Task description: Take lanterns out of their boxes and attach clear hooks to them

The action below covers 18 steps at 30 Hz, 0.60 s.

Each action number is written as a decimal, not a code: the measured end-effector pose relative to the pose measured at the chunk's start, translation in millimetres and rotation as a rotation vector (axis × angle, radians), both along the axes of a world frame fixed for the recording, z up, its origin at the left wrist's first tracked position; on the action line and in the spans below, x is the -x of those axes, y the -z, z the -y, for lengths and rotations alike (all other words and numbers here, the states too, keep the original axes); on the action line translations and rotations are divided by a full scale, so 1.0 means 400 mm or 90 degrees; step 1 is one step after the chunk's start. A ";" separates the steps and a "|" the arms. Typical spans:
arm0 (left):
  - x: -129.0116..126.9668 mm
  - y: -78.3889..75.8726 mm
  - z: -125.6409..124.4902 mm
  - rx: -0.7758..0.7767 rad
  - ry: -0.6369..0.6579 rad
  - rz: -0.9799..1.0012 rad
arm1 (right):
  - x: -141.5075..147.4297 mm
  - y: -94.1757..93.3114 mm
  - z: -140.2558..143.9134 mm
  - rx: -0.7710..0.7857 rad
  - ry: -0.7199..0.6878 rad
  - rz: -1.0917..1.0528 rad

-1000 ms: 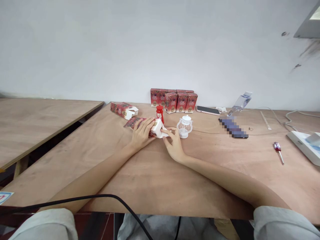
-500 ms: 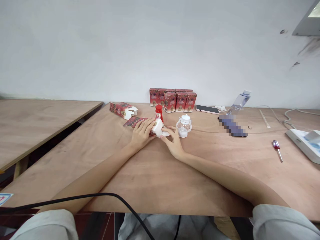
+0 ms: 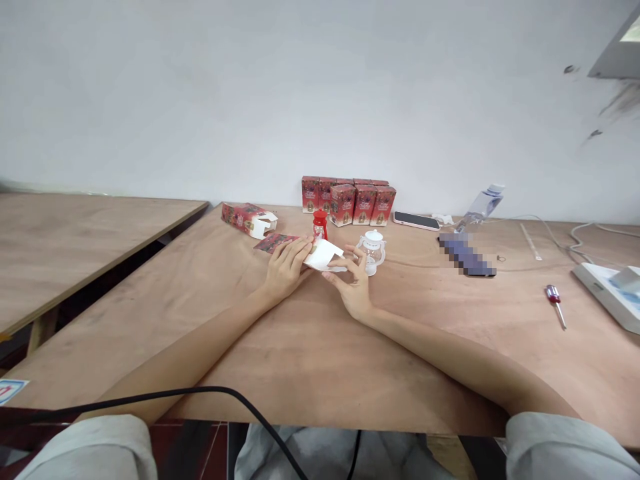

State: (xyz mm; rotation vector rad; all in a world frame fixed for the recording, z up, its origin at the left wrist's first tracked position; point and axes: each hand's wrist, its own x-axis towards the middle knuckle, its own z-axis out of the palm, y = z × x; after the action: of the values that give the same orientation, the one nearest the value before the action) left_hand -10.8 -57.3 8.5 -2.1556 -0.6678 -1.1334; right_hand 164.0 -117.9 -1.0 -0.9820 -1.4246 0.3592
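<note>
A small red carton [image 3: 280, 243] lies on its side on the wooden table [image 3: 310, 333], its white end flaps [image 3: 325, 254] spread toward me. My left hand [image 3: 286, 268] rests on the carton and presses it down. My right hand [image 3: 353, 280] pinches a white flap at the carton's open end. A small red lantern [image 3: 319, 225] stands just behind the carton. A white lantern [image 3: 373, 251] stands right behind my right hand's fingers.
Several closed red cartons [image 3: 350, 200] stand in a group at the wall. An open red carton [image 3: 249, 219] lies at the back left. A phone [image 3: 416, 220], a tilted water bottle [image 3: 479, 208], a red-handled screwdriver [image 3: 556, 301] and a white device [image 3: 607, 290] are to the right. A black cable [image 3: 210, 395] crosses the near edge.
The carton's white flaps have been folded out and now lie flatter and wider. My right hand has shifted slightly right and up along the flap; the left hand stays on the carton.
</note>
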 end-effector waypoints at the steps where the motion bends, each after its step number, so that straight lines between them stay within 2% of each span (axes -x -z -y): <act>1: 0.001 0.000 -0.001 -0.001 0.004 0.000 | 0.001 0.000 0.000 -0.006 0.004 0.001; 9: 0.004 0.002 -0.007 -0.012 0.063 0.028 | 0.004 0.002 0.007 -0.062 -0.045 0.013; 18: 0.018 -0.018 -0.005 0.013 0.033 -0.014 | 0.008 0.004 0.004 -0.018 -0.047 0.016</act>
State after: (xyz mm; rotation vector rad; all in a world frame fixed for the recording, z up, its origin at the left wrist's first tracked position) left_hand -18.1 -55.4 15.6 -2.2105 -0.6191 -1.1317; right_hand 160.7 -119.5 -2.6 -0.9155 -1.4874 0.3817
